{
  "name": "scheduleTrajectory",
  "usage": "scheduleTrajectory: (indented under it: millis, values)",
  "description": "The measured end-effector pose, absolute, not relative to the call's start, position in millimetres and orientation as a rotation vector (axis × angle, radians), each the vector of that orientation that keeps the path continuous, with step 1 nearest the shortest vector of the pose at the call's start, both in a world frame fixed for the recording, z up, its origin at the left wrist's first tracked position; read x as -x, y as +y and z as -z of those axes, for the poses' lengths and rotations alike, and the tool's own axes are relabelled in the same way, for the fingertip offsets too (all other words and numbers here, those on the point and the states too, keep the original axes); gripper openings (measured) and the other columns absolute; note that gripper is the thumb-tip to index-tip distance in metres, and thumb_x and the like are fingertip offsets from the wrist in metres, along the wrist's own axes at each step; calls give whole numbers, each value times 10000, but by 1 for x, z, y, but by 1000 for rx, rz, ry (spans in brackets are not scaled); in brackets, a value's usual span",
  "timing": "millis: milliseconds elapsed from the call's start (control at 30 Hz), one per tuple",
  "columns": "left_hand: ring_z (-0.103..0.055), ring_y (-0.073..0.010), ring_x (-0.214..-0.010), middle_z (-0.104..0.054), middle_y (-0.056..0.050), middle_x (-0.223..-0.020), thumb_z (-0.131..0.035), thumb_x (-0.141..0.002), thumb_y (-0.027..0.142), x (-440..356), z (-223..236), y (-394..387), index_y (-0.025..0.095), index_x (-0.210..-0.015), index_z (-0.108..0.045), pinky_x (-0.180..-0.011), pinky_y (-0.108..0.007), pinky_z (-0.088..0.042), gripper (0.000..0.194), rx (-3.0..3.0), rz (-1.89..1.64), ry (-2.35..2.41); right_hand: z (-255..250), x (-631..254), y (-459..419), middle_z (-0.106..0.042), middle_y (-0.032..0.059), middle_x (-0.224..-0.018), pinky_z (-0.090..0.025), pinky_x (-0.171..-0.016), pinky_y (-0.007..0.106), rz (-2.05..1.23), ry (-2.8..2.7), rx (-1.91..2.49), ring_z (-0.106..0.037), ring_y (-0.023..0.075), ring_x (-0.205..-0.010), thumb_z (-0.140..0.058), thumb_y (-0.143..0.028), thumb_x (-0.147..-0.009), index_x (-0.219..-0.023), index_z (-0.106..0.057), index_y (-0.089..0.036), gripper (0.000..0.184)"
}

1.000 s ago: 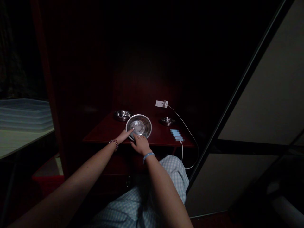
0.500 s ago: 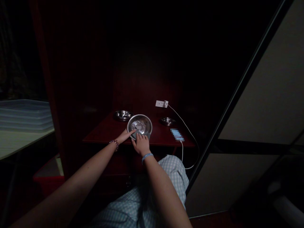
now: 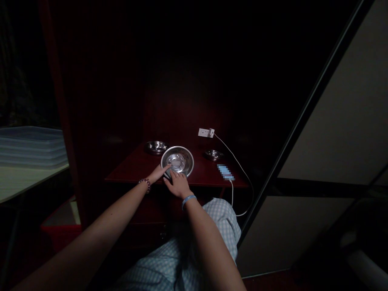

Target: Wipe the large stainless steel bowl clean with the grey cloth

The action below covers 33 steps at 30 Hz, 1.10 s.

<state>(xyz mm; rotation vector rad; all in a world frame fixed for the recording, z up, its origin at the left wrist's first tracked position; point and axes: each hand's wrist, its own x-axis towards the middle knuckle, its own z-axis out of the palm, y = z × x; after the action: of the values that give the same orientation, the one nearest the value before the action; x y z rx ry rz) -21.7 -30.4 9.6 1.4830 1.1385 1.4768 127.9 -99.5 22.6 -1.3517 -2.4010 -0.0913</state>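
Note:
A wide steel bowl [image 3: 177, 161] sits on the dark red wooden shelf [image 3: 130, 173], with its shiny inside facing up. The fingers of my left hand [image 3: 157, 173] lie on its near left rim. My right hand [image 3: 178, 184] presses on the near rim, over a dark grey cloth [image 3: 167, 173] that shows between my hands. Most of the cloth is hidden by my fingers. A beaded bracelet circles my left wrist, and a blue band circles my right.
Two smaller steel bowls [image 3: 156, 147] [image 3: 214, 154] stand on the shelf to either side. A blurred phone [image 3: 226, 172] lies to the right, and a white cable runs from a wall socket [image 3: 206, 132]. Stacked plastic trays [image 3: 32, 147] sit on a table at far left.
My right hand has slid left along the near rim, and the cloth now shows mainly to its left. The wide bowl stays in nearly the same place.

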Motion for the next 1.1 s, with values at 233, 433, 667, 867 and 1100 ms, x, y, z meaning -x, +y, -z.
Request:
scheduleTrajectory:
  millis: [233,433,667,867,1100]
  values:
    - [-639,-347,-1238,-741,-169,-1232,-741,-689,614,23,-10,-31,106,-1145,-678,-1109,-449,-467,686,-1455,-1477,1102,-21,-127,-99,-523,154,-1522,-298,-1187,424,47,-2399,1344,-460,270,-1414,-358,-488,-1060,-1528,-432,-130,594]
    - [-628,-334,-1263,-709,-180,-1295,-764,-665,628,24,-7,-29,102,-1234,-649,-1116,-439,-463,784,-1472,-1458,1036,-19,-127,-98,-505,164,-1535,-290,-1195,427,51,-2409,1359,-446,276,-1422,-347,-469,-1065,-1532,-416,-94,603]
    - [-603,-332,-1300,-698,-183,-1306,-765,-695,551,23,-4,-26,111,-1213,-650,-1136,-455,-443,689,-1488,-1516,1084,-20,-129,-97,-615,132,-1434,-327,-1173,414,153,-2369,1373,-541,251,-1333,-348,-452,-1068,-1460,-524,-150,525]
    - [-631,-337,-1266,-736,-162,-1239,-742,-740,513,23,-4,-24,132,-1186,-670,-1126,-469,-459,591,-1509,-1516,1134,-18,-134,-91,-709,136,-1290,-205,-1219,522,315,-2264,1495,-567,280,-1292,-325,-448,-1063,-1282,-682,-184,495]
    - [-625,-332,-1275,-701,-186,-1306,-754,-741,533,23,-1,-22,117,-1248,-639,-1131,-457,-449,665,-1457,-1492,1113,-17,-139,-89,-544,209,-1487,-9,-1263,527,326,-2166,1643,-367,327,-1473,-428,-351,-1008,-1415,-582,-67,520]
